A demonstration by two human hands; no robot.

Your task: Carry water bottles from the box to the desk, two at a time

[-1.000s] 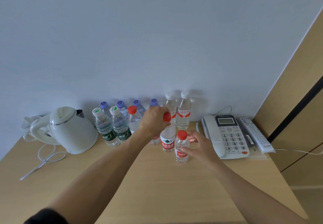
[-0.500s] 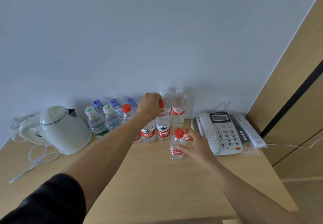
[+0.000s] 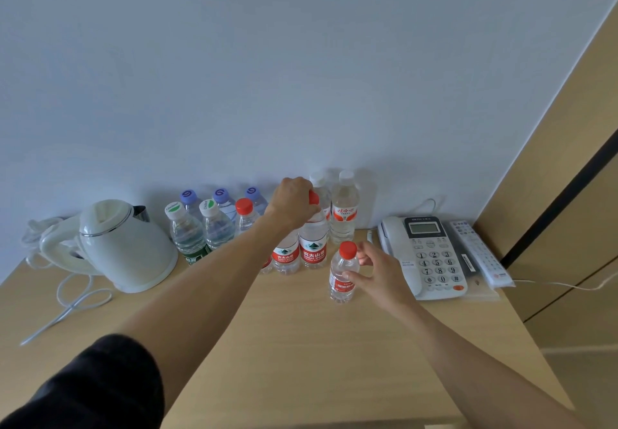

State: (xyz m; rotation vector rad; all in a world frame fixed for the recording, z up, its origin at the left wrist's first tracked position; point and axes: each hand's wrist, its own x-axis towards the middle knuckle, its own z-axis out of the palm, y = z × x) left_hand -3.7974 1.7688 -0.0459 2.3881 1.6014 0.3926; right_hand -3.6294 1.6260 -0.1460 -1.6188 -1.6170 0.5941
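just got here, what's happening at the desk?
A person is setting water bottles on the desk. The left hand grips the red cap of a tall bottle standing in the row by the wall. The right hand holds a small red-capped bottle upright on the desk, in front of the row. A kettle sits to the left, a phone to the right.

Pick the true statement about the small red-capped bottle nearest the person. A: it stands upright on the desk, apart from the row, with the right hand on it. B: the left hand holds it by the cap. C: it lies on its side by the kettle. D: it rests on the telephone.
A: the small red-capped bottle stands upright on the desk in front of the row, the right hand holding its side.
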